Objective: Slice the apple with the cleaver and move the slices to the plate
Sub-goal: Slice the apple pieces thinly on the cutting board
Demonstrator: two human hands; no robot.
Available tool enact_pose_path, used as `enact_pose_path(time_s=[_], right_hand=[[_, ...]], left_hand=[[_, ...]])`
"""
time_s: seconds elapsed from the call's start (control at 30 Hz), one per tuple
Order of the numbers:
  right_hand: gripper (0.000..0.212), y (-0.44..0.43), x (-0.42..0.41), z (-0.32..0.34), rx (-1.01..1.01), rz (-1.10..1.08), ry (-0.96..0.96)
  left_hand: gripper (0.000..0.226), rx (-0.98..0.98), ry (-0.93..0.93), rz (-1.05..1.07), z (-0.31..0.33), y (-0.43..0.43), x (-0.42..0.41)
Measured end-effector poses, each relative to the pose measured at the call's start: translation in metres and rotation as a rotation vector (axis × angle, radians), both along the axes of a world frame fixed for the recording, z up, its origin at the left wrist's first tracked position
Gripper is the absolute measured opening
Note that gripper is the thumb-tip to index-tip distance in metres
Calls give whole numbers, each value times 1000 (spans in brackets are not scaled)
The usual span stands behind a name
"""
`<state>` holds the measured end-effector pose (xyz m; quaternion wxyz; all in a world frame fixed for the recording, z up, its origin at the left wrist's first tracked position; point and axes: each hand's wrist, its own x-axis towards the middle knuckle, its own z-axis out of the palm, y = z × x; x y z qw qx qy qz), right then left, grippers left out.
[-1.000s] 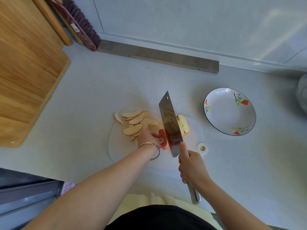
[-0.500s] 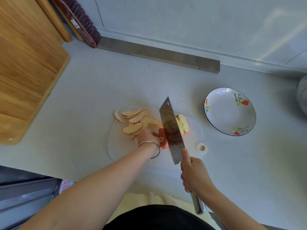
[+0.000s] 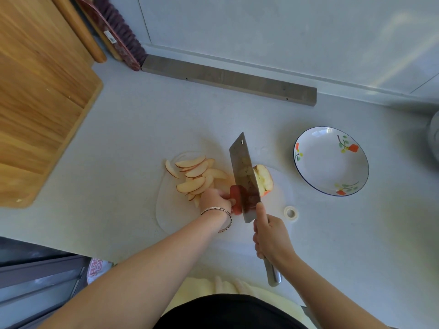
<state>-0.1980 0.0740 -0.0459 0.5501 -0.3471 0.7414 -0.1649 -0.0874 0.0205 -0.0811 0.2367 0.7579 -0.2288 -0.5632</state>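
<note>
On a translucent white cutting mat (image 3: 174,216) lies a pile of several thin apple slices (image 3: 196,176). My left hand (image 3: 215,198) holds a red-skinned apple piece (image 3: 235,197) against the mat, right beside the cleaver (image 3: 244,176). My right hand (image 3: 270,236) grips the cleaver's metal handle, forefinger along the blade's back; the blade stands on edge over the red piece. Another apple chunk (image 3: 263,179), cut face up, lies just right of the blade. The white flowered plate (image 3: 331,160) sits empty to the right.
A small roll of white tape (image 3: 291,213) lies by the mat's right edge. A large wooden board (image 3: 35,98) fills the left. A grey bar (image 3: 228,79) runs along the back wall, with a brush (image 3: 118,32) leaning nearby. The counter's front edge is close to my body.
The cleaver dipped toward me half a second ago and is now back near where it was a second ago. My left hand keeps its hold on the red piece.
</note>
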Motion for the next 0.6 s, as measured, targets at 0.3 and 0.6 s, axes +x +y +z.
enact_pose_path(time_s=[0.3,0.6], right_hand=[[51,5,-1,17,-46,40,21],[56,15,-1,9,-62,120,128]], left_hand=[[8,17,-80,-72,5,-1,-2],[8,10,-70,-50,3,0,-2]])
